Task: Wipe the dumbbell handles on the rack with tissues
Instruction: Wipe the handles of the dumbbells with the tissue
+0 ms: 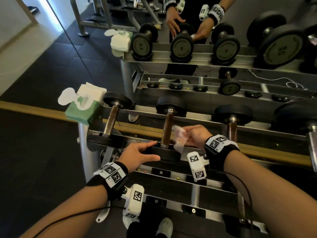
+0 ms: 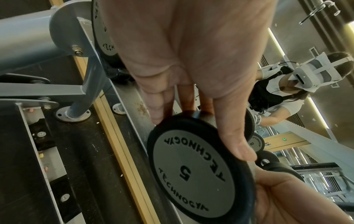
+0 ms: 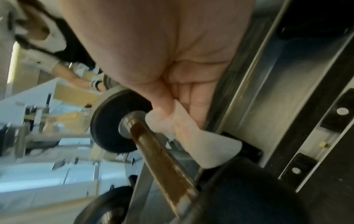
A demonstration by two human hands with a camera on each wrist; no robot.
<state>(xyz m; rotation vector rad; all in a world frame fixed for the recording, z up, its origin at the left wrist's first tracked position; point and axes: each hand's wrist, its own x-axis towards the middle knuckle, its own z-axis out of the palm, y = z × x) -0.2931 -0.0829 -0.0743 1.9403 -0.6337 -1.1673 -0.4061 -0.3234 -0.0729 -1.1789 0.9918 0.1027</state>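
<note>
Gym rack (image 1: 197, 125) | left hand (image 1: 137, 156), fingers extended, steadies the rubber-rimmed 5 dumbbell (image 2: 193, 174) on the top tier | right hand (image 1: 193, 135) pinches a crumpled white tissue (image 1: 178, 138) just beside the brown, rust-mottled cylindrical handle (image 1: 167, 129) | likely best: wrap the tissue round, stroke collar to collar.
</note>
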